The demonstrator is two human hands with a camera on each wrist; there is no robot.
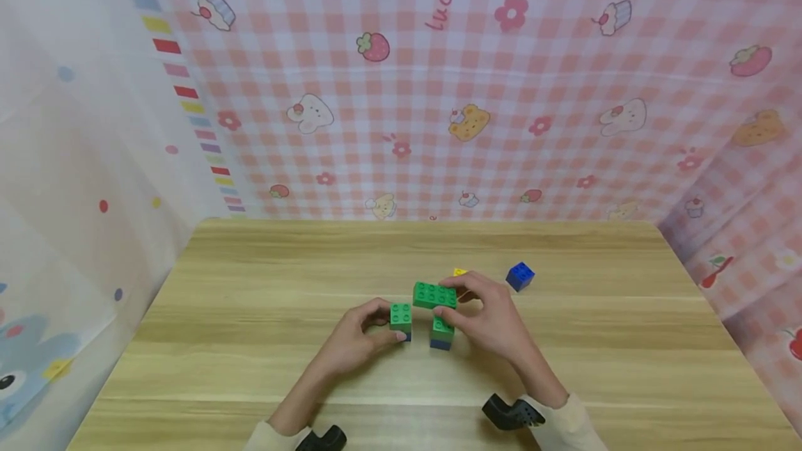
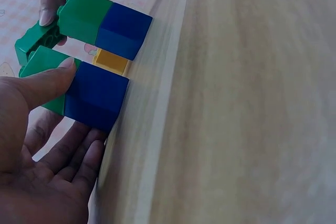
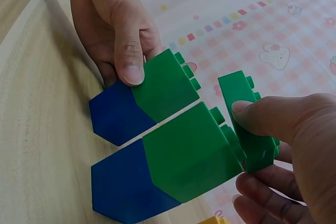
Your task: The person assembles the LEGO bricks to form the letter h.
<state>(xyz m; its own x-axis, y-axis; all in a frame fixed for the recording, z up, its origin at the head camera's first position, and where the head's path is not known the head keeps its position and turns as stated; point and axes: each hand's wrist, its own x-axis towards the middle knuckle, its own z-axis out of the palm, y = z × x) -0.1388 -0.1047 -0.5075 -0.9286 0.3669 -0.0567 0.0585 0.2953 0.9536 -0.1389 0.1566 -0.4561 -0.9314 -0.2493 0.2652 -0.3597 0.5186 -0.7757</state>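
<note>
My left hand [image 1: 356,341] pinches a two-brick stack [image 1: 401,315], a green brick on top of a blue one, standing on the table. The thumb lies on its near side, at the seam between the colours. Just to the right stands a second green-on-blue stack [image 1: 441,334], with a narrow gap between the two. My right hand [image 1: 491,315] holds a long, flatter green brick [image 1: 432,294] between thumb and fingers. In the right wrist view this green brick [image 3: 247,124] is tilted, close over the studs of the second stack [image 3: 189,156].
A yellow brick [image 1: 460,272] sits behind the right hand, partly hidden by it. Farther right on the wooden table [image 1: 282,263] lies a blue brick [image 1: 520,276]. A checked pink curtain [image 1: 426,159] hangs at the table's back edge.
</note>
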